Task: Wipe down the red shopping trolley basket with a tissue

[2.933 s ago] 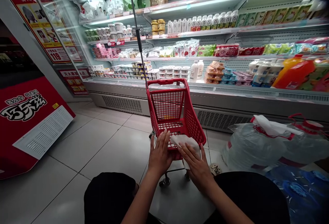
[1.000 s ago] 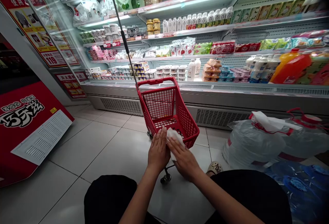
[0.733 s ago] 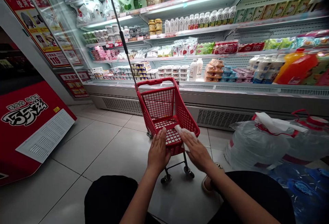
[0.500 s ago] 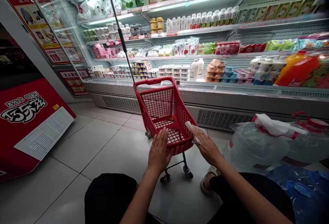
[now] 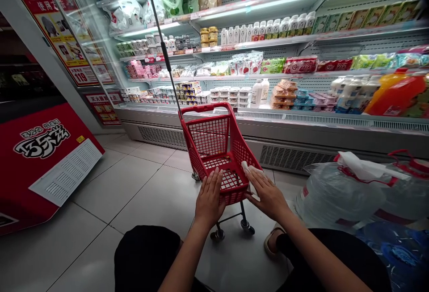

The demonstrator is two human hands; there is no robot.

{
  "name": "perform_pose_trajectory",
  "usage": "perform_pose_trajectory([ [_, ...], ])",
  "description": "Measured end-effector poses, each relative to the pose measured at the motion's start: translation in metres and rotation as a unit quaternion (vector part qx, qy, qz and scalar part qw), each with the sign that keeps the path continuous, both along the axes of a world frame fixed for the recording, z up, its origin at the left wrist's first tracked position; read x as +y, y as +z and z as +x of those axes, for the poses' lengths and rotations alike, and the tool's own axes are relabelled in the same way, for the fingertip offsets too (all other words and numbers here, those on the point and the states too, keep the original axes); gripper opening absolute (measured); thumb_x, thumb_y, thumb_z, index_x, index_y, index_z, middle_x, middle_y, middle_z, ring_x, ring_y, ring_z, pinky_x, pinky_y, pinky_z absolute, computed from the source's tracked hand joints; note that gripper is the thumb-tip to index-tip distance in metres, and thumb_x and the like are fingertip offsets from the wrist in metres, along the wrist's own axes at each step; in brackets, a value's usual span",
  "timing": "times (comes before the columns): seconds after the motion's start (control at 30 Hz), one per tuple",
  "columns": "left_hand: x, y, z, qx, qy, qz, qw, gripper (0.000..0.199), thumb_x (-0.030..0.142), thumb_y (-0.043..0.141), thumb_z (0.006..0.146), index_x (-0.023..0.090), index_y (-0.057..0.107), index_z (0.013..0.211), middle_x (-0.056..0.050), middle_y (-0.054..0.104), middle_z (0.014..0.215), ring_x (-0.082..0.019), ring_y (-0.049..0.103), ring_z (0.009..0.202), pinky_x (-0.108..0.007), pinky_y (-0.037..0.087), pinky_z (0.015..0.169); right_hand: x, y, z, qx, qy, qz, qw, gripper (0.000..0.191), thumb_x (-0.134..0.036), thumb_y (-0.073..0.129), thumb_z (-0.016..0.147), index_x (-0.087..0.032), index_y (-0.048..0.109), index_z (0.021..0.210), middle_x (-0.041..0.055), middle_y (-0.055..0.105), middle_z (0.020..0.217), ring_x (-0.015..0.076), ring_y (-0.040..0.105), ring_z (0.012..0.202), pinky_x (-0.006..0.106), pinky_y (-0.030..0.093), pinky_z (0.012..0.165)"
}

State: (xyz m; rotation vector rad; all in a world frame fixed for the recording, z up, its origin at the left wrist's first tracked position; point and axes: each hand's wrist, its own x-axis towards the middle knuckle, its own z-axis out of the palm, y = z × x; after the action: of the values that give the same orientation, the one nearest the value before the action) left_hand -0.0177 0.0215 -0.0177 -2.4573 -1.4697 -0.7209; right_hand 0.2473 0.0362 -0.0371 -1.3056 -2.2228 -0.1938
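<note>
A small red plastic shopping cart (image 5: 233,155) with a grid basket stands on wheels between my knees. My left hand (image 5: 209,200) lies with its fingers stretched out on the near left edge of the basket, nothing seen in it. On the near right side, my right hand (image 5: 265,192) presses a white wipe (image 5: 246,167) against the rim. Part of the wipe is hidden under the fingers, and its thumb points toward the basket's near corner. A thin dark pole (image 5: 166,57) rises from the cart's left side.
Behind the cart runs a refrigerated shelf unit (image 5: 214,124) full of dairy and drinks. Large wrapped water bottles (image 5: 335,193) stand at the right, with a white cloth (image 5: 362,167) on top. To the left is a red freezer cabinet (image 5: 36,180).
My right hand has shifted slightly along the rim toward the near corner, and its thumb now shows. The left hand keeps its place on the basket. The whole view has swung a little left.
</note>
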Motion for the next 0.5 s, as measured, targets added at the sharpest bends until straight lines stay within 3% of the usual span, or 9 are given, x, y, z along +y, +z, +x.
perform_pose_trajectory([
  [0.07, 0.000, 0.000, 0.001, -0.001, -0.001, -0.002, 1.000, 0.100, 0.016, 0.061, 0.089, 0.023, 0.001, 0.168, -0.005, 0.022, 0.174, -0.023, 0.019, 0.161, -0.046, 0.022, 0.132, 0.004, -0.004, 0.012, -0.004, -0.012, 0.010, 1.000, 0.077, -0.035, 0.051, 0.104, -0.026, 0.011, 0.170, 0.0078, 0.030, 0.171, 0.0277, 0.031, 0.157, 0.053, 0.037, 0.125],
  [0.2, 0.000, -0.001, 0.001, -0.005, -0.007, 0.001, 1.000, 0.100, 0.017, 0.061, 0.089, 0.024, 0.001, 0.169, -0.005, 0.022, 0.174, -0.024, 0.020, 0.161, -0.047, 0.023, 0.132, 0.011, -0.006, 0.030, 0.026, 0.035, -0.011, 0.999, 0.072, -0.015, 0.036, 0.103, -0.033, 0.015, 0.169, 0.0006, 0.036, 0.169, 0.0224, 0.034, 0.156, 0.051, 0.039, 0.125],
  [0.33, 0.000, -0.001, 0.000, -0.005, -0.001, 0.001, 1.000, 0.101, 0.015, 0.061, 0.087, 0.024, 0.001, 0.169, -0.005, 0.022, 0.174, -0.024, 0.021, 0.161, -0.047, 0.023, 0.132, 0.012, 0.000, 0.023, 0.096, 0.044, -0.039, 0.994, 0.059, -0.031, 0.034, 0.110, -0.036, 0.020, 0.167, -0.0009, 0.043, 0.165, 0.0234, 0.042, 0.152, 0.051, 0.043, 0.122],
  [0.5, 0.000, -0.002, 0.000, -0.002, -0.003, 0.010, 1.000, 0.100, 0.015, 0.059, 0.087, 0.023, 0.002, 0.169, -0.006, 0.022, 0.174, -0.025, 0.021, 0.161, -0.047, 0.023, 0.131, -0.008, 0.012, -0.030, 0.071, 0.048, -0.069, 0.994, 0.054, -0.038, 0.027, 0.113, -0.035, 0.021, 0.167, -0.0024, 0.037, 0.168, 0.0212, 0.033, 0.156, 0.053, 0.033, 0.128],
])
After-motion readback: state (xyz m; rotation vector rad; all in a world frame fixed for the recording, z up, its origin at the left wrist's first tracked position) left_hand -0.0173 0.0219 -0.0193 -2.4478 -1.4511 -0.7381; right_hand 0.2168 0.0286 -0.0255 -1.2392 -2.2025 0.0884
